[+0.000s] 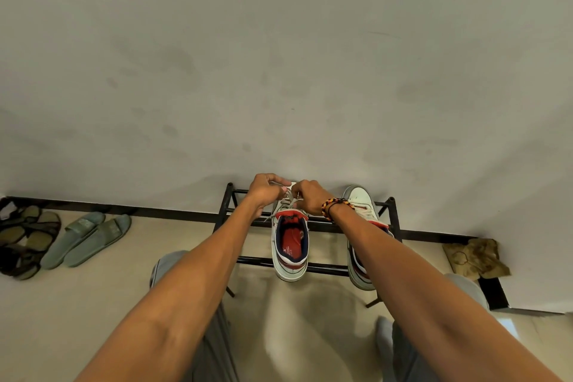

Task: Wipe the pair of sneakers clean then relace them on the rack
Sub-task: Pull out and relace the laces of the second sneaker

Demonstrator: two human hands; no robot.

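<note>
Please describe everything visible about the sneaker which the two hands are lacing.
The sneaker is pale grey-white with red trim, a navy lining and a red insole. It lies across the black rack's bars, heel toward the camera. The left hand and right hand pinch its grey lace over the tongue.

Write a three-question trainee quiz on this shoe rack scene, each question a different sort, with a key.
1. True or false: both hands work at the lace of the sneaker on the left.
2. Multiple choice: the beaded bracelet sits on (A) the left wrist, (B) the right wrist, (C) the rack.
3. Fill in: on the floor left of the rack, nearest to it, lies a pair of green ____.

Key: 1 true: the left hand and the right hand each pinch the lace. 2 B. 3 slides. The other sneaker stands untouched on the rack.
</note>
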